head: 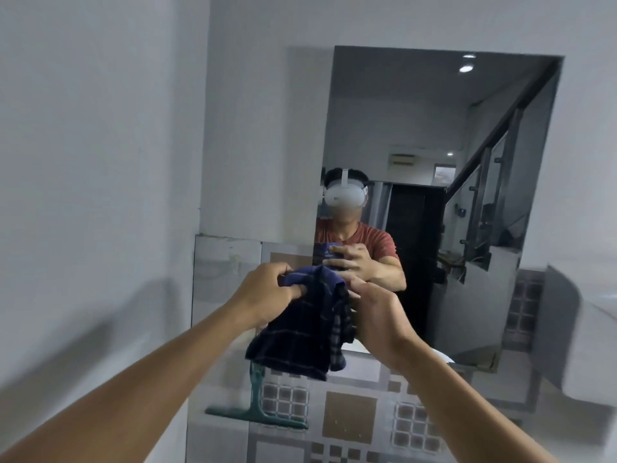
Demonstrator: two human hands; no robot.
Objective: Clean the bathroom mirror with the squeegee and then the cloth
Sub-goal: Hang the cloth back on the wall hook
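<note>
Head view: both forearms reach forward and up, hands meeting in front of the mirror [434,145]. Left hand [267,292] is knuckles-up, fingers curled and pinched on the top edge of the cloth [300,332]. Right hand [374,315] shows its back to the camera, fingers partly curled against the cloth's right side; whether they actually clamp it, can't tell. Cloth is dark blue plaid, bunched, hanging below the hands over the mirror's lower left corner. Squeegee [257,409], green, sits below the cloth against the tiled wall [350,419], untouched.
</note>
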